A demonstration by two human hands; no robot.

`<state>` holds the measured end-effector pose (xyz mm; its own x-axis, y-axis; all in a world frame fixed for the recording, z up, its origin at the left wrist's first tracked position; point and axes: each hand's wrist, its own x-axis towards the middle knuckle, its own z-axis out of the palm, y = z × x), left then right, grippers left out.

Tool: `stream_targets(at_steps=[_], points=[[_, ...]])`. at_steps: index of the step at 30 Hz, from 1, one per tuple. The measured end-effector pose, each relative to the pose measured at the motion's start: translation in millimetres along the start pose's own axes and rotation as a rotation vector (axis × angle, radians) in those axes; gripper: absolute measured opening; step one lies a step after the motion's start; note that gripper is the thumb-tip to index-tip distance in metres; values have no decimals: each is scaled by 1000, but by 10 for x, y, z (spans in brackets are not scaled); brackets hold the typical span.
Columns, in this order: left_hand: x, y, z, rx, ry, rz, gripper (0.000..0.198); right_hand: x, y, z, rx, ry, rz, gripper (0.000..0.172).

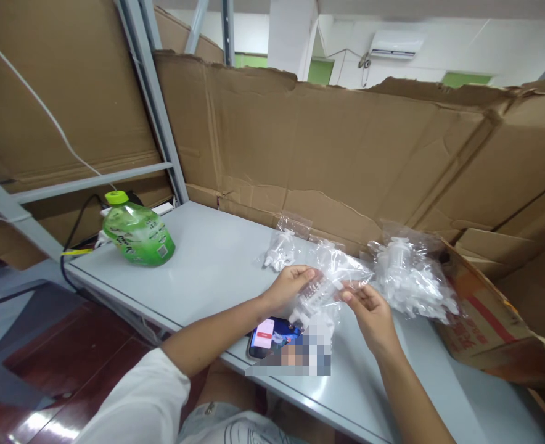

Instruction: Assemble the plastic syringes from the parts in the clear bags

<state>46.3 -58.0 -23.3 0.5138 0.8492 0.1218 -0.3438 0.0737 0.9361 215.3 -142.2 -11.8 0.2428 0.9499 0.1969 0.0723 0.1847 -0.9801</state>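
My left hand pinches the left side of a clear plastic bag that holds white, syringe-like plastic parts. On the bag's right side, my right hand has thumb and fingers closed on its edge near a small white strip. Just beneath lies a phone with its screen lit, partly covered by a blurred patch. Behind my left hand, a smaller clear bag of white parts rests on the table. Right of my right hand sits a larger heap of bagged white parts.
A green bottle with a yellow-green cap stands at the left of the grey table. Cardboard sheets wall off the back. An open cardboard box is at the right. Grey metal shelf posts rise at the back left.
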Motion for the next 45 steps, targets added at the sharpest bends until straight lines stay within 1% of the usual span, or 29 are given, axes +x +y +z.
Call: stream_targets(at_steps=[4, 7, 11, 14, 17, 22, 25, 28, 32, 38, 45], points=[[11, 40, -42, 51, 0, -10, 34, 19, -10, -15, 29, 0, 23, 31], [4, 60, -64, 71, -13, -20, 36, 31, -28, 6, 23, -22, 37, 29], [-20, 84, -65, 52, -71, -23, 36, 40, -33, 49, -43, -66, 85, 28], [-35, 98, -55, 8, -130, -8, 31, 38, -25, 59, -61, -62, 60, 27], [-29, 98, -54, -23, -158, -17, 30, 27, -25, 52, -61, -72, 26, 26], [2, 85, -78, -127, -168, -145, 34, 12, -23, 31, -68, -66, 29, 28], [1, 98, -83, -158, -158, -185, 34, 10, -23, 27, -51, -85, 46, 27], [-15, 112, -76, -168, -142, -212, 33, 2, -46, 37, -31, -130, 44, 26], [-24, 107, -67, -179, -150, -218, 34, -10, -94, 48, -16, -154, 14, 24], [-12, 98, -78, -152, -134, -184, 33, 8, -116, 9, -28, -221, -31, 25], [-11, 91, -65, -175, -158, -189, 32, 23, -64, -43, -63, -203, -83, 23]])
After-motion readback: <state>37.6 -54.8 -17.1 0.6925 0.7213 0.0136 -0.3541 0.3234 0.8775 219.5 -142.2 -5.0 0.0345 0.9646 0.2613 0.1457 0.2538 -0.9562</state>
